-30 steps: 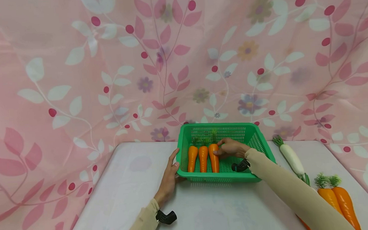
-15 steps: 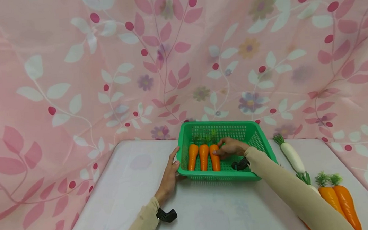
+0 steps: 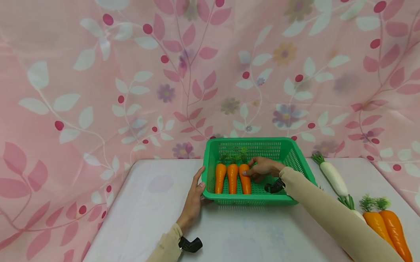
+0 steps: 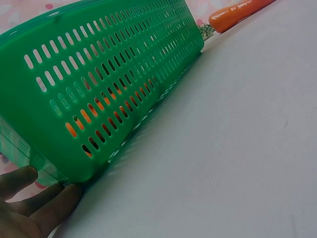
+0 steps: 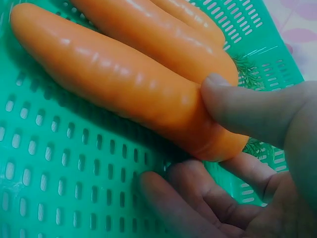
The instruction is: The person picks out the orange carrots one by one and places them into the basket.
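Three orange carrots lie side by side in a green plastic basket [image 3: 256, 199]. At the thick top end of the rightmost carrot [image 3: 246, 180], my right hand [image 3: 263, 170] has its thumb on top and other fingers at the far side and underneath, pinching it. That carrot [image 5: 114, 74] touches the basket floor in the right wrist view, its leafy top partly behind the hand. My left hand [image 3: 193, 203] rests against the basket's left side, fingers fairly straight. In the left wrist view, its fingertips [image 4: 62, 201] touch the basket's lower corner.
To the right of the basket lie a white radish [image 3: 334, 178] and a second one partly hidden by the right sleeve. Two more carrots [image 3: 395, 232] lie beside them. A pink floral cloth [image 3: 157, 70] hangs behind the white table [image 3: 244, 240].
The head view has shifted slightly. The rightmost carrot's lower end has tilted a little to the right; both hands keep nearly the same places.
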